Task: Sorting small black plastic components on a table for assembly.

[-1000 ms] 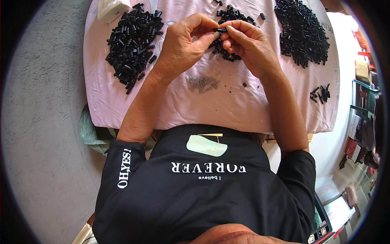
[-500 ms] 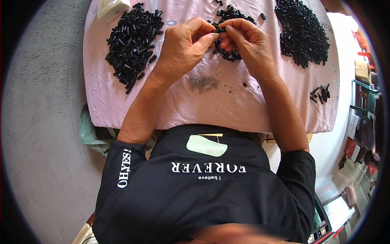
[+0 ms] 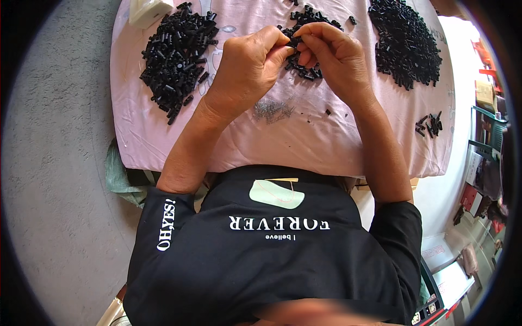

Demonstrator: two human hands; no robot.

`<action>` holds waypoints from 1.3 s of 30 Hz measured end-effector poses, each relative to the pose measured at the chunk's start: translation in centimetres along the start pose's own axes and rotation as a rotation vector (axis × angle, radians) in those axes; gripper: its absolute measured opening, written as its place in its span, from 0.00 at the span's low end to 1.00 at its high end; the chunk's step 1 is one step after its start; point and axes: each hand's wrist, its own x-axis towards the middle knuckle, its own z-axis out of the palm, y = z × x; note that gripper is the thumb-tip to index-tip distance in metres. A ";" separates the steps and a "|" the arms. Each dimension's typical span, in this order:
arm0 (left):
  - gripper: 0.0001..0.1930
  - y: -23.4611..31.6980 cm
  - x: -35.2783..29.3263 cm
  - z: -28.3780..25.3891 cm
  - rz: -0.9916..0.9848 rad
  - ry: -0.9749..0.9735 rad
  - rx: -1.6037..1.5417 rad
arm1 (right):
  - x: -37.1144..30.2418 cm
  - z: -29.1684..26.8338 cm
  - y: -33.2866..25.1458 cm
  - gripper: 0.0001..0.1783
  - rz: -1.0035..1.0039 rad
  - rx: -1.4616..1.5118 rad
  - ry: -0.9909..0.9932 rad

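1. Part, small and black: it is sitting at the fingertips of both hands, in front of the middle pile, its outline blending into that dark ground.
2. Left hand: thumb and forefinger are pinching narrowly on the part.
3. Right hand: thumb and forefinger are pinching narrowly at the part's other side — whether a second bit is hiding there, I cannot tell.
4. Handling, as judged: the left pinch should be bracing firmly, the right fingertips pressing along one straight line; a slanted push would likely be making the part slip.
5. Surroundings: metal bits are lying on the pink cloth, nearer the body; left pile, right pile and pins are flanking the hands and arms.
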 end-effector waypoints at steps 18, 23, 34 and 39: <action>0.05 -1.1 0.1 0.6 -0.031 0.067 -0.372 | 0.2 -0.9 0.0 0.10 0.096 0.210 -0.074; 0.05 -1.3 0.1 0.5 0.011 0.076 -0.371 | 0.2 -0.7 -0.3 0.10 0.083 0.212 -0.098; 0.04 -0.7 0.6 -0.4 0.146 -0.008 -0.204 | 0.1 -0.9 -0.2 0.11 0.181 0.345 -0.123; 0.04 -0.8 0.2 0.2 0.025 0.023 -0.390 | 0.1 -0.8 0.6 0.11 0.225 0.531 -0.147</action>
